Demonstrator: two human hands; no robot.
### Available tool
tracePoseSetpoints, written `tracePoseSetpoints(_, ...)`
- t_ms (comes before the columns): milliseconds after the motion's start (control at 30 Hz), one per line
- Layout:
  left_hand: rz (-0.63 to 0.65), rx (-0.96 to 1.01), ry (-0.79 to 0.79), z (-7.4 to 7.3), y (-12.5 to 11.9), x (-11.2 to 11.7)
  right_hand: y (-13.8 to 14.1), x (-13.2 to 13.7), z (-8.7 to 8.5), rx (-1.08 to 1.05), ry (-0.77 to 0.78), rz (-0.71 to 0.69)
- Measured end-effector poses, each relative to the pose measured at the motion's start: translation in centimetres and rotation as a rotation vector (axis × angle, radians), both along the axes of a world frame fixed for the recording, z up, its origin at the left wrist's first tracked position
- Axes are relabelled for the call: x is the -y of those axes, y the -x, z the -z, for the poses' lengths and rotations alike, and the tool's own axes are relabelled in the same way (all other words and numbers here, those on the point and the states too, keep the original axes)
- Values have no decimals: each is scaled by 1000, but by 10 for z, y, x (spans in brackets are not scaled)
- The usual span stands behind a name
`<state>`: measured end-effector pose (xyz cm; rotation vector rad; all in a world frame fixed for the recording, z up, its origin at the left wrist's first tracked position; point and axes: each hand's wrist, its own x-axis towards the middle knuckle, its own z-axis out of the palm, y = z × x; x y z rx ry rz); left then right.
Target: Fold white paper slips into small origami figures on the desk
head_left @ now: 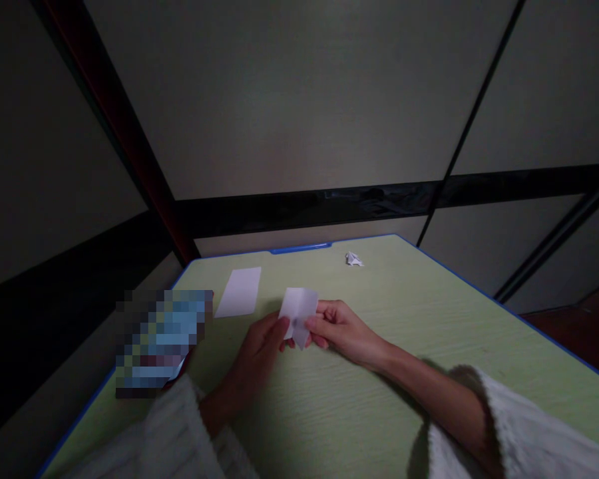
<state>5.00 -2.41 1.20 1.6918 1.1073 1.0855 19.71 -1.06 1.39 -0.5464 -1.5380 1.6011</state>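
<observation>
Between my hands is a small white sheet of paper (298,307) with a crease down its middle, held a little above the table. My left hand (259,342) pinches its left side, thumb on the near face and fingertips showing beneath. On the right edge, my right hand (340,329) grips the same paper between thumb and fingers. A second, flat white sheet (239,291) lies on the table to the left, beyond my left hand. Farther back on the right sits a small folded white paper figure (353,259).
The pale green table (379,412) has a blue edge and a blue handle-like strip (301,248) at its far side. A blurred-out, blue-toned flat object (164,339) lies at the left edge. Panelled doors (299,100) stand close behind the table.
</observation>
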Motion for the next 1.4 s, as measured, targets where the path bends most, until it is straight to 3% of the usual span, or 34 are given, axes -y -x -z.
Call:
tracePoseSetpoints(133,-137,5,10,-3,0,-1,-1,-2,1,33,45,166)
tracePoseSetpoints(267,-73,29,21,-3,-1,-2,-1,-5,2,55,114,317)
tracePoseSetpoints(567,64,5,79,5,-1,-1,2,-4,2,-1,166,224)
tracePoseSetpoints(867,35,5,95,5,0,-1,3,-3,0,-16,184,260)
tracePoseSetpoints(1167,-197,84,46,-5,0,0,2,-4,-4,-60,184,355)
tracePoseSetpoints(1400,-405,-44,-7,-12,3,-1,0,-7,-1,-13,178,521)
